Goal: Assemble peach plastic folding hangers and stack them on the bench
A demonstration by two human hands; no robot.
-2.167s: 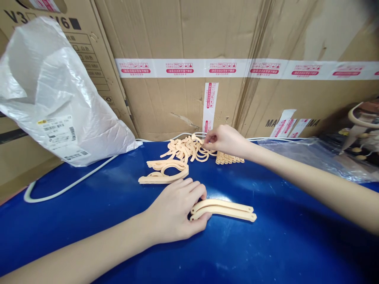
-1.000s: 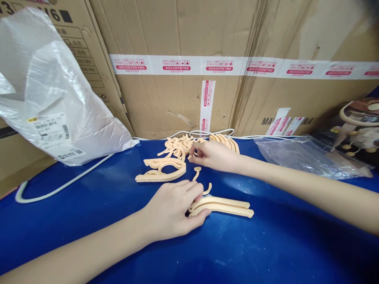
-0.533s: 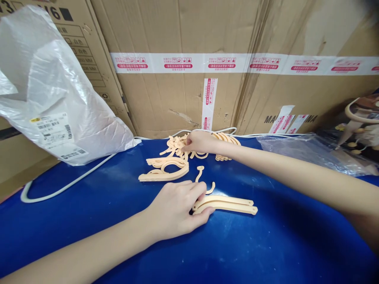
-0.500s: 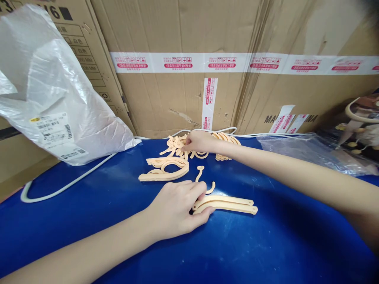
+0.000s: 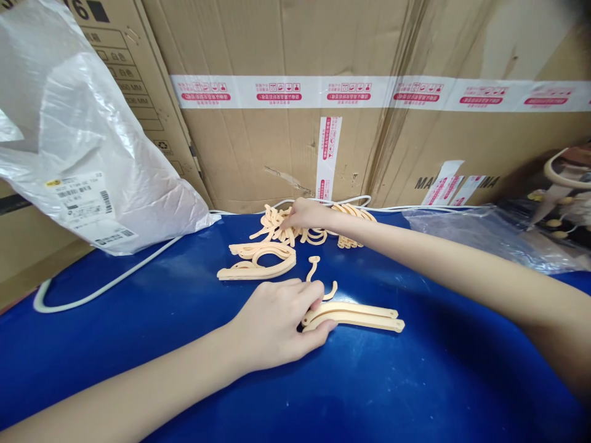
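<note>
Left hand (image 5: 277,320): thumb on the near side, index finger on the far side, gap narrow, closed on the left ends of two curved strips (image 5: 364,317). The strips lie side by side on the table, right ends free and pointing right. Grip at one end presumably keeps the pair aligned while leaving the rest of their length uncovered. The other fingers curl under; their tips are hidden.

Right hand (image 5: 307,215): reaches to the far edge, fingers bent and drawn close together over a pile of small curved pieces (image 5: 272,231). Cannot tell whether a piece is pinched; the fingertips merge with the heap.

Just beyond the left knuckles: a loose hook (image 5: 313,266), its middle hidden by the index finger. Contact with the hand unclear. Its spot near the strips looks chosen for short reach.

Farther left: folded pieces (image 5: 249,272) with a rounded opening, set apart from the pile, probably to avoid mixing. Below and behind the right forearm: more strips (image 5: 351,243) in a neat row, likely for easy picking.

Outward: blue table (image 5: 351,394), white cord (image 5: 111,287), white bag (image 5: 101,154) at left, clear plastic (image 5: 462,227) at right, cardboard (image 5: 277,147) standing behind.
</note>
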